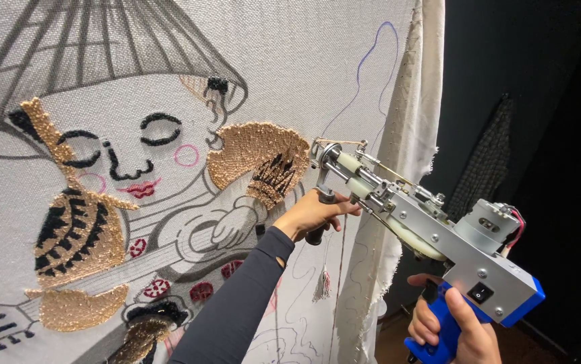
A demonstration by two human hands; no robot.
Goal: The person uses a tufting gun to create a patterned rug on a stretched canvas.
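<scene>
At centre right, the tufting gun (432,236) is looking heavy and rigid: right hand (455,323) fingers gripping its blue handle, left hand (314,214) clasping the front grip against the stretched backing cloth (290,74).

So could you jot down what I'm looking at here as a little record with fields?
Setting: white tufting cloth stretched upright, drawn with a figure in a wide hat
Tool: tufting gun, silver body, blue grip, nose at the cloth
Left hand: wrapped round the gun's front handle
Right hand: gripping the blue rear grip
Filled areas: tan and black yarn patches, red lips, red flowers
Sleeve: dark grey, left arm
</scene>
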